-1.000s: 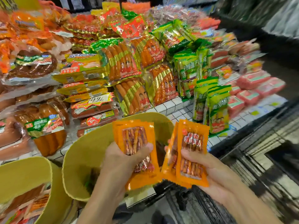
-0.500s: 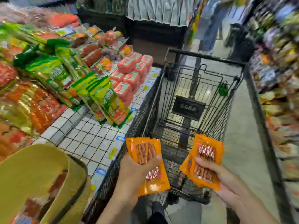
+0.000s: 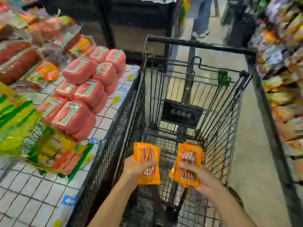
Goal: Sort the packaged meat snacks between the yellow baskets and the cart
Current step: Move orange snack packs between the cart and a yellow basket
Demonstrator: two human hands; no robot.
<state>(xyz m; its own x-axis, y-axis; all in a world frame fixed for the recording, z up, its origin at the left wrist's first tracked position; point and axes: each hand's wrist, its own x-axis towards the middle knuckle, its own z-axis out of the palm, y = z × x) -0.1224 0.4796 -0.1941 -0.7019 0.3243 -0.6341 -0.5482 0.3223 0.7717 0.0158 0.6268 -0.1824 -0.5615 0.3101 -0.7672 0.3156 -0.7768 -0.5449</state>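
One orange packet of meat sticks [image 3: 146, 153] sits in the left hand [image 3: 135, 168]. It is pinched between the thumb, which lies across its clear window, and fingers curled behind it, hidden from the camera. A second orange packet [image 3: 190, 158] is gripped the same way by the right hand [image 3: 202, 176], thumb over the front and fingers wrapped underneath. An extra orange edge peeks out on the thumb side; whether that is another packet pressed behind, I cannot tell.

Both packets are held upright over the near end of the black wire cart [image 3: 198, 44], apart from each other, with the cart's mesh floor showing beyond the fingertips. Farther past the fingertips, on the cart's far wall, hang a black placard [image 3: 182, 114] and a small green tag [image 3: 223, 79]. The placard's marks are too blurred to read.

Outward from the left hand's knuckles, beside the cart, a white grid shelf [image 3: 24, 194] carries stacked pink meat blocks [image 3: 78, 89] and green-and-yellow packs [image 3: 54, 154], all smeared by blur. Outward from the right hand, shelves of snack bags [image 3: 287, 79] are only streaks of colour. Both forearms are cut off by the lower edge, and a person's legs [image 3: 203, 17] beyond the cart are cut off at the top.
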